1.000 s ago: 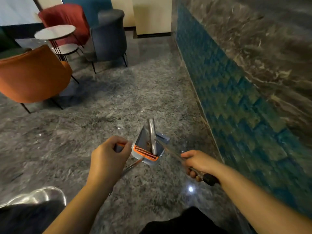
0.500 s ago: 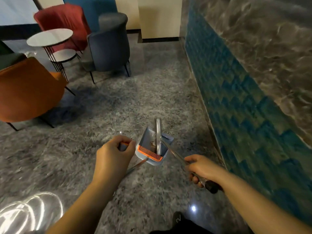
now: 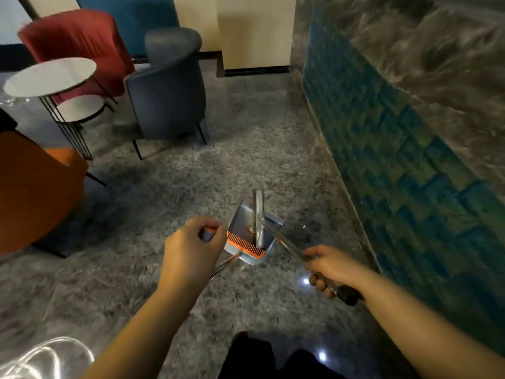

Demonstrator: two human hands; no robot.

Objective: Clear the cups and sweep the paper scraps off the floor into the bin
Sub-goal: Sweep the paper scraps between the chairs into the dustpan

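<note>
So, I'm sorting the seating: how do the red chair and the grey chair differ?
The red chair stands behind the round table; the grey chair stands to the table's right, nearer the camera. The red one looks ribbed, the grey one smooth. The grey chair's thin dark legs show; the red chair's are mostly hidden. Both have curved, tub-like backs.

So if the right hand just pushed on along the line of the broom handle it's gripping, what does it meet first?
Most likely the dustpan. The right hand grips the broom handle, which runs up-left to the broom head lying in the pan. Depth is unclear, so the hand might pass above it.
</note>
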